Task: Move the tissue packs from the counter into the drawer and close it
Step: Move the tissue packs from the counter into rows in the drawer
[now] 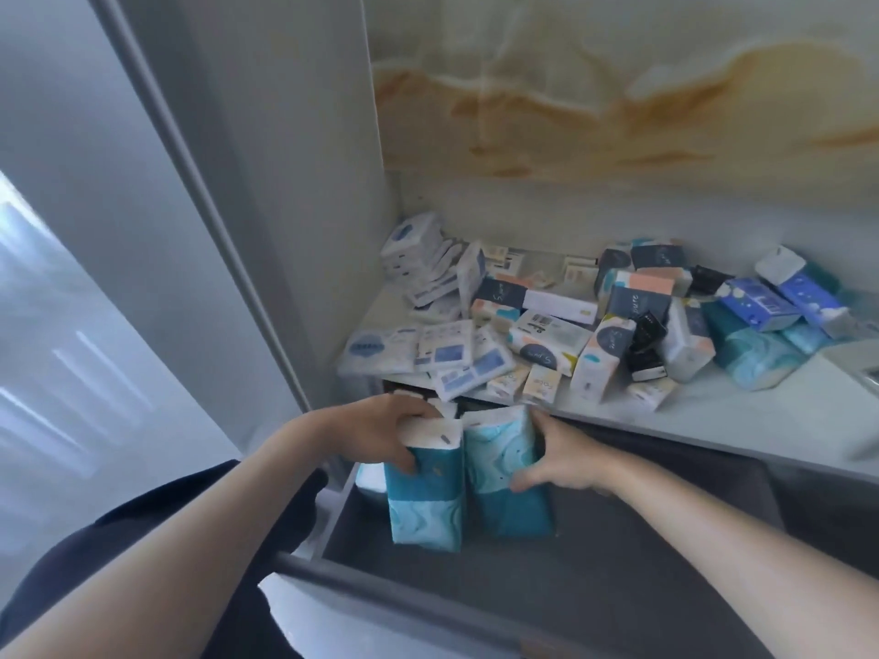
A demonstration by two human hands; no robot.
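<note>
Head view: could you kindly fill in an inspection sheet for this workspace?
Surface: pale counter, with an open grey drawer below it.
Job's things: many tissue packs heaped on the counter; left teal pack and right teal pack upright in the drawer.
Clutter: unclear grey item at the counter's right edge.
Hands: left hand grips the left teal pack; right hand grips the right teal pack.
Cables: nothing seen.
Surroundings: marbled wall behind, grey panel at left.

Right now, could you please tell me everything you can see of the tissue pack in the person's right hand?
The tissue pack is a soft oblong in plastic wrap, teal with pale swirls, white at its top end. It stands upright in the left part of the open grey drawer. The right hand grips its upper half, thumb across the front. A second teal pack, held by the left hand, stands close on its left.
</note>
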